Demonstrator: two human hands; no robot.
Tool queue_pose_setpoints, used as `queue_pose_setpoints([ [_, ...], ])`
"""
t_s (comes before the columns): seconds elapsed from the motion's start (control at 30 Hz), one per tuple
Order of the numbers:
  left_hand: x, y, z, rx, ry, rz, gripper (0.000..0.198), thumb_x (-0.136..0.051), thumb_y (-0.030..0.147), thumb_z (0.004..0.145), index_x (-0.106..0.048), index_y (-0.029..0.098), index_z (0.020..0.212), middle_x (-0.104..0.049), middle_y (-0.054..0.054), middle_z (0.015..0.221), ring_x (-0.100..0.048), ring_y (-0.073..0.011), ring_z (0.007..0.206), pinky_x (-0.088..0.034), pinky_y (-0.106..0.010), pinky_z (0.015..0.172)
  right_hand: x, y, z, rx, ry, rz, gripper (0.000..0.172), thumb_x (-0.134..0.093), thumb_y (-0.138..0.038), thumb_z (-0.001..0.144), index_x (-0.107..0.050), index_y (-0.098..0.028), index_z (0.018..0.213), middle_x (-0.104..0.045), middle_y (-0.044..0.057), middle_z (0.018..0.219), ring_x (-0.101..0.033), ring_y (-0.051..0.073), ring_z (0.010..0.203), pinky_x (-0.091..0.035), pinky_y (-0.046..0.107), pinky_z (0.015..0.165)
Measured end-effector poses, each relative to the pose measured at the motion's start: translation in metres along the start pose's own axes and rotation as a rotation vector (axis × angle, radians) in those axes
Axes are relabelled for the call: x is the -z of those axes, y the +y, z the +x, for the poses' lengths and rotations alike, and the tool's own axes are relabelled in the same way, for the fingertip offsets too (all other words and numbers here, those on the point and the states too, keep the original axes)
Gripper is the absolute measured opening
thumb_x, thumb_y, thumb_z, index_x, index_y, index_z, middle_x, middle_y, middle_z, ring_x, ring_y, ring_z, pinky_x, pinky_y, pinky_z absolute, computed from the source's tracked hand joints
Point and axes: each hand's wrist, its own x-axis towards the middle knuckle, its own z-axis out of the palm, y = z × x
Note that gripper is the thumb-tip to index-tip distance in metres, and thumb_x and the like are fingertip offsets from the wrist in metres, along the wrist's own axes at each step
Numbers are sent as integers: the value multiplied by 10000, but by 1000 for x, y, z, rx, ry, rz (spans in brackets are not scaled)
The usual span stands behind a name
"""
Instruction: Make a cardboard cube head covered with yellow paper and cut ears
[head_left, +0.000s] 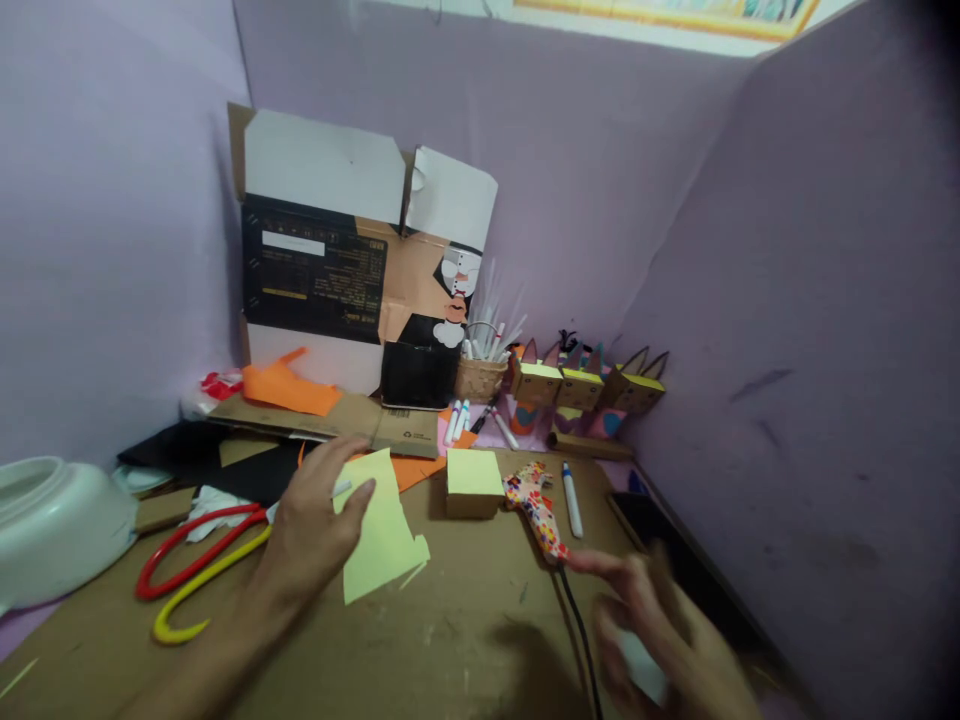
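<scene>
My left hand (315,520) rests on the left edge of a pale yellow paper sheet (386,540) lying on the brown cardboard work surface (450,640), fingers closed onto the sheet with the thumb on it. My right hand (660,630) is low at the right, blurred by motion, fingers spread, just below the tip of a flower-patterned glue gun (536,505). Whether it holds anything I cannot make out. A small cardboard block topped with yellow paper (472,482) sits between the sheet and the glue gun.
Red and yellow scissors (195,565) lie left of my left hand, beside a white bowl (52,525). A marker (572,498), a dark phone (645,515), a basket of pens (480,375), small paper-topped boxes (577,385) and an upright carton (352,270) stand behind. Purple walls close in.
</scene>
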Motion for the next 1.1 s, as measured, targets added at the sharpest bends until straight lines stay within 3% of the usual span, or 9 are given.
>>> queue_pose_setpoints([
  [0.13, 18, -13, -5, 277, 7, -76, 267, -492, 315, 766, -587, 201, 988, -640, -34, 1016, -597, -200, 945, -455, -285, 842, -76, -22, 6, 0, -247, 365, 422, -639, -574, 639, -530, -182, 750, -613, 42, 811, -464, 91, 473, -421, 221, 380],
  [0.23, 22, -25, -5, 278, -128, 154, 322, -409, 303, 807, -562, 187, 1066, -636, -53, 1044, -594, -179, 946, -453, -252, 814, -90, -15, 16, 13, -289, 337, 436, -516, -616, 712, -436, -192, 648, -618, 35, 762, -481, 95, 463, -440, 240, 428],
  [0.37, 18, -33, 3, 159, -354, 389, 341, -415, 277, 778, -602, 169, 1042, -621, -129, 1044, -570, -280, 979, -447, -354, 764, -72, 4, 24, 303, -38, -298, 433, -348, -552, 826, -478, -181, 643, -448, -44, 476, -399, 88, 359, -330, 212, 394],
  [0.43, 13, -33, 6, 123, -389, 422, 307, -419, 254, 761, -639, 140, 941, -623, -174, 965, -569, -336, 948, -433, -412, 740, -69, 11, 23, 366, -43, -580, 358, -396, -446, 831, -481, -186, 599, -452, -32, 478, -455, 121, 446, -355, 229, 461],
  [0.57, 5, -34, 7, 79, -447, 473, 284, -376, 208, 769, -638, 132, 845, -633, -182, 874, -598, -333, 852, -421, -421, 704, -91, 23, 18, 473, -56, -940, 135, -498, -263, 806, -590, -175, 761, -633, 63, 778, -567, 196, 734, -409, 283, 657],
  [0.67, 4, -36, 5, 63, -460, 497, 310, -331, 193, 789, -633, 137, 829, -637, -184, 901, -597, -324, 861, -410, -417, 717, -105, 20, 15, 500, -100, -1097, 276, -633, -307, 719, -610, -152, 946, -618, 120, 1011, -550, 265, 951, -412, 338, 795],
  [0.77, 3, -38, 5, 67, -458, 492, 298, -339, 215, 798, -629, 147, 811, -641, -170, 909, -590, -308, 879, -397, -409, 748, -92, 5, 17, 554, -157, -1050, 395, -681, -395, 672, -635, -178, 998, -576, 109, 1171, -519, 269, 1068, -393, 335, 879],
  [0.93, 2, -34, 7, 133, -395, 365, 221, -399, 219, 764, -603, 135, 749, -628, -178, 865, -577, -326, 882, -383, -422, 758, -35, -21, 51, 364, 102, -1091, 319, -385, -321, 883, -657, -162, 936, -692, 82, 951, -629, 195, 901, -451, 262, 755],
  [1.1, 11, -27, 8, 263, -247, 48, 153, -446, 268, 752, -571, 180, 759, -623, -106, 873, -567, -274, 888, -392, -353, 752, -6, -16, 93, 136, 313, -1266, 215, -572, -270, 808, -656, -91, 891, -664, 179, 918, -625, 287, 894, -469, 359, 721],
])
